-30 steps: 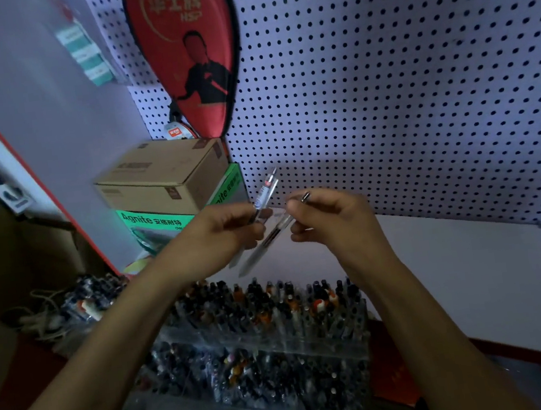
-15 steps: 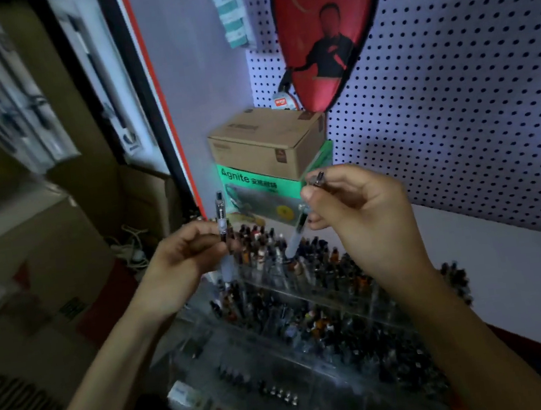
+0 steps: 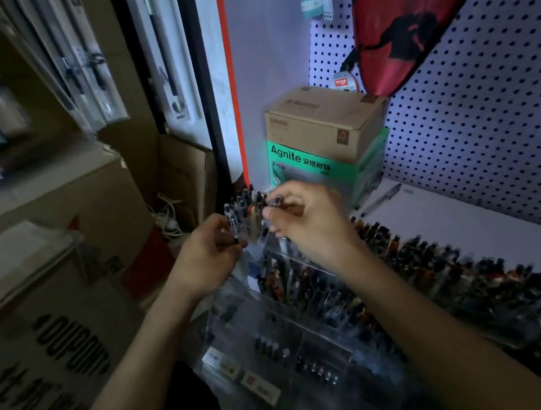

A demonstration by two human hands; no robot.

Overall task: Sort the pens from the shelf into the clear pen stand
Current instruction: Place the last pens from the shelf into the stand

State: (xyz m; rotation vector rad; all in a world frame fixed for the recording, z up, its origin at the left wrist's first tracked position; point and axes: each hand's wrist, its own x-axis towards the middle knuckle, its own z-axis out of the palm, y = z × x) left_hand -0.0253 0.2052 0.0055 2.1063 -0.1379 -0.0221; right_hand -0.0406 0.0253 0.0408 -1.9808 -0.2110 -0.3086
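Note:
My left hand (image 3: 204,251) grips a clear-barrelled pen (image 3: 231,222) that stands almost upright. My right hand (image 3: 309,220) pinches a second clear pen (image 3: 271,208) by its top end, its tip pointing down at the left end of the clear pen stand (image 3: 313,333). The stand is a stepped acrylic rack packed with several rows of dark-capped pens. A tight cluster of upright pens (image 3: 249,200) fills its far-left slot, just behind both hands. One loose pen (image 3: 380,199) lies on the white shelf (image 3: 471,223) behind the stand.
A brown carton (image 3: 323,122) sits on a green Agnite box (image 3: 312,165) in the shelf corner. A red racket cover (image 3: 405,15) hangs on the pegboard (image 3: 490,107). Large cardboard boxes (image 3: 47,268) are stacked at the left, with cables (image 3: 167,215) beside them.
The view has swung left and down. Both hands have lowered their pens toward the stand's left end; the left hand's pen went from slanted to upright.

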